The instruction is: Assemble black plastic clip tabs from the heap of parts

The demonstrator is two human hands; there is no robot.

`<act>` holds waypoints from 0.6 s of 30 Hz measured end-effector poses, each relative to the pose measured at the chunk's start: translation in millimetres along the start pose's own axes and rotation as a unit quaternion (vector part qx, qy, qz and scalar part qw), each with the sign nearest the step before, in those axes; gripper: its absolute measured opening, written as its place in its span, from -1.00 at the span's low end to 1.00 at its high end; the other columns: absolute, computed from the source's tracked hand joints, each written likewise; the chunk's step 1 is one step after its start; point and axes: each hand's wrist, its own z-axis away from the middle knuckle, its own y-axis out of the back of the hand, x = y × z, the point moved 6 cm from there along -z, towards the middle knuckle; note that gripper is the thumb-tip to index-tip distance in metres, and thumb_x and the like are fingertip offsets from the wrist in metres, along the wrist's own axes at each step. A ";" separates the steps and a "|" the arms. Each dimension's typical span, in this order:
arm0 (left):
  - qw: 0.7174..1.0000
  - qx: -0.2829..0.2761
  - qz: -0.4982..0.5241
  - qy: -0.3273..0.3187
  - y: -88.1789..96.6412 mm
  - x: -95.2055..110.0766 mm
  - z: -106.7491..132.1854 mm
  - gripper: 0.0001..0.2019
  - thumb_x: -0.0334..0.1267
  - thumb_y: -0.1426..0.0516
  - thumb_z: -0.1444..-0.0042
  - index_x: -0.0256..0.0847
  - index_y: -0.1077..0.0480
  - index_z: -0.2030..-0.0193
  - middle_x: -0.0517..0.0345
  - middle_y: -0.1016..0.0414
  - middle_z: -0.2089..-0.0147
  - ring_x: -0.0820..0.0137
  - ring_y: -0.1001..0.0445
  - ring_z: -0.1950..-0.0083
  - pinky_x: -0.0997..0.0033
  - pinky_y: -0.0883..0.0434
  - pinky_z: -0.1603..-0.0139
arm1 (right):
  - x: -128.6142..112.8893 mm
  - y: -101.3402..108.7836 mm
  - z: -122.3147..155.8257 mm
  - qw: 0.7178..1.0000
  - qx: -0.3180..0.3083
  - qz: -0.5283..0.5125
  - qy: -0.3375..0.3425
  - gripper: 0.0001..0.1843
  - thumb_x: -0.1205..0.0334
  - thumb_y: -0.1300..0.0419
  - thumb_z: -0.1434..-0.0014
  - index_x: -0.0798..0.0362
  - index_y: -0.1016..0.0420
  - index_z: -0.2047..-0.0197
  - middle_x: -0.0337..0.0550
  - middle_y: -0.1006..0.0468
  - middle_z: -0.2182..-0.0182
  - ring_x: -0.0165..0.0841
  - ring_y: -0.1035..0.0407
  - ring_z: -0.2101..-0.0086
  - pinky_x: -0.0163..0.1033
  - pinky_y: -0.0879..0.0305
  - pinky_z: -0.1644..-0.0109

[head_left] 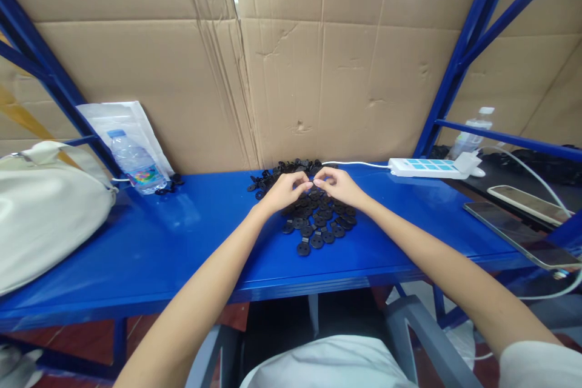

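Above the heap of small black plastic discs [318, 218] on the blue steel shelf [195, 248], the left hand [285, 191] and right hand [340, 187] curl nearly shut, fingertips [310, 182] meeting over the heap; whether they pinch a disc is too small to tell. Each disc looks light, stiff and easily slid, best taken by its rim or small tab [304, 240]. A white power strip [422, 168] lies far right, a water bottle [135, 162] far left.

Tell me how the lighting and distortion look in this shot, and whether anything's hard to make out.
In the head view, the image bends the blue steel shelf upright and stretches the left forearm; soft glare lies on the blue shelf top; and the black parts merge into a dark pile, so single edges are hard to read.
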 end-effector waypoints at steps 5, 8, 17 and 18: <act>1.000 -0.004 -0.008 -0.008 -2.0 -0.3 0.8 -0.73 -0.06 -0.09 -0.19 -0.26 -0.38 0.33 0.22 -0.46 0.40 0.48 -0.37 0.38 0.52 -0.26 0.33 | 3.1 1.8 -1.6 1.000 0.019 -0.010 0.010 -0.72 0.01 -0.20 -0.12 0.09 -0.43 0.32 -0.20 -0.48 0.43 -0.48 -0.29 0.57 -0.35 -0.23 0.51; 1.000 -0.014 -0.022 -0.015 -1.3 -0.4 0.8 -0.72 -0.09 -0.08 -0.20 -0.26 -0.36 0.38 0.24 -0.42 0.46 0.49 -0.34 0.41 0.52 -0.23 0.34 | 3.3 -0.8 -0.1 1.000 0.000 -0.002 0.001 -0.72 0.02 -0.21 -0.12 0.09 -0.45 0.29 -0.24 -0.44 0.50 -0.47 -0.29 0.58 -0.35 -0.21 0.50; 0.999 -0.011 -0.028 0.014 -3.4 -2.8 0.7 -0.77 -0.09 -0.08 -0.18 -0.23 -0.39 0.25 0.18 -0.50 0.34 0.43 -0.43 0.33 0.48 -0.30 0.30 | 2.4 11.7 -5.7 0.994 0.048 0.075 0.061 -0.80 0.11 -0.22 -0.11 0.08 -0.51 0.32 -0.15 -0.54 0.34 -0.44 -0.31 0.49 -0.31 -0.28 0.35; 0.999 -0.004 -0.034 0.020 -2.9 -3.8 0.9 -0.77 -0.10 -0.08 -0.18 -0.22 -0.39 0.21 0.16 -0.51 0.30 0.42 -0.44 0.30 0.46 -0.32 0.29 | 8.1 16.7 -7.2 0.994 0.058 0.083 0.048 -0.81 0.12 -0.21 -0.12 0.08 -0.51 0.31 -0.15 -0.55 0.35 -0.43 -0.32 0.49 -0.30 -0.28 0.35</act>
